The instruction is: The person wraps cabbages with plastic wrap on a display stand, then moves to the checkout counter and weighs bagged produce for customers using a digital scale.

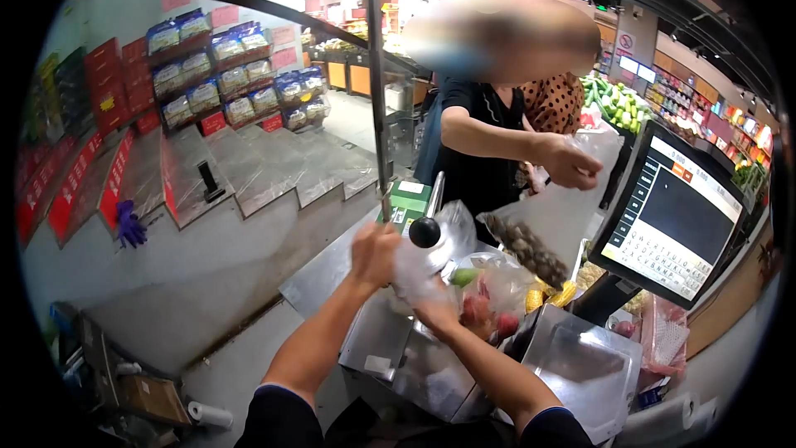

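My left hand point(375, 254) is closed, with part of a clear plastic bag point(413, 270) bunched at its fingers, next to a lever with a black ball knob point(424, 232). My right hand point(437, 312) is lower, against the same bag, its fingers smeared by motion and partly covered by plastic. Just behind the lever is a green boxy device point(410, 199). Beside my right hand lies a clear bag of red and green produce point(489, 303). Across the counter, another person's hand point(570, 163) holds up a clear bag of brown, roundish pieces point(531, 249).
A tilted touchscreen point(673, 214) stands at the right, over a shiny metal plate point(580, 365). Yellow corn point(551, 294) lies near the hanging bag. Stepped shelving point(282, 170) on the left carries packaged goods point(236, 75) and a purple glove point(131, 224). A metal post point(377, 75) rises in front.
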{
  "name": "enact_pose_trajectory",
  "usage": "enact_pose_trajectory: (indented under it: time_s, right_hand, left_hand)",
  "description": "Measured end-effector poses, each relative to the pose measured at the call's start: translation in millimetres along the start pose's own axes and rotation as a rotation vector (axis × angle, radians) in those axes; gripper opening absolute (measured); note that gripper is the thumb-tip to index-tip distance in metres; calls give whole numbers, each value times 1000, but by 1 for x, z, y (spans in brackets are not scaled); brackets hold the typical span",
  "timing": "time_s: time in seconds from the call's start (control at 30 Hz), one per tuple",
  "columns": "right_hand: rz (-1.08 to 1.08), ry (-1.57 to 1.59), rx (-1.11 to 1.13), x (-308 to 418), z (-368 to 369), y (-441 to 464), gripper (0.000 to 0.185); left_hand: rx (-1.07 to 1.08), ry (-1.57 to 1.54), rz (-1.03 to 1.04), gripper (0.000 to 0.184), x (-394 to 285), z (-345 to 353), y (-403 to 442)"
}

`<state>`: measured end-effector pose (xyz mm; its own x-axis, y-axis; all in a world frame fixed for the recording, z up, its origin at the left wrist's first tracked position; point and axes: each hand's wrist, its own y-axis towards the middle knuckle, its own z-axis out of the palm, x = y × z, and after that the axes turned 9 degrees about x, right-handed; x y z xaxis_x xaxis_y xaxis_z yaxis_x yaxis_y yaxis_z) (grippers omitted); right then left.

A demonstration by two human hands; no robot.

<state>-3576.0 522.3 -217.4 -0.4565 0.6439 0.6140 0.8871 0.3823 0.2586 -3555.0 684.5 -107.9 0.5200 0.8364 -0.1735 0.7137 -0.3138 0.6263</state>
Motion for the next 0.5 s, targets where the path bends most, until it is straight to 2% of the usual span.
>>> enact_pose_trajectory:
  time_s: [0.03,0.07,0.1,0.13,0.17,0.2,0.23,0.27,0.3,0.33,0.37,0.4,0.43,0.5]
  right_hand:
    - [95,232,-214,42,-31,-13,56]
    - [52,234,-344,53,-52,-19,52]
    - [-41,301,-467,65,-77,-16,52]
    - [-255,324,-584,70,-100,-1,52]
    - [-423,279,-608,90,-129,13,43]
    - [-511,266,-540,105,-148,33,38]
    - [-583,411,-325,116,-157,51,17]
    - [-604,275,20,104,-152,73,23]
    - [-667,288,-107,115,-142,60,32]
    - [-637,299,-255,123,-133,40,28]
    - [-617,214,-110,110,-123,17,24]
    - [-758,61,-72,111,-91,-28,25]
    - [-685,-235,383,113,-65,-77,23]
    - [-957,-531,219,66,7,-129,40]
  left_hand:
    - [11,7,-137,17,8,-8,-7]
    - [22,10,-267,21,14,-14,-15]
    - [83,-21,-315,21,28,-5,-21]
    - [-3,-53,-299,22,35,9,-24]
    - [-87,-84,-279,23,43,22,-27]
    - [-331,-118,-205,25,45,34,-30]
    - [-337,-303,-334,30,52,47,-39]
    - [-333,-254,-305,31,56,50,-41]
    - [-324,-203,-283,32,59,52,-45]
    - [-309,-150,-258,34,63,54,-53]
    - [-347,159,-187,32,74,58,-61]
    - [-389,466,-100,29,87,65,-68]
    - [-322,378,-106,26,71,53,-57]
    - [-197,200,-134,20,36,25,-35]
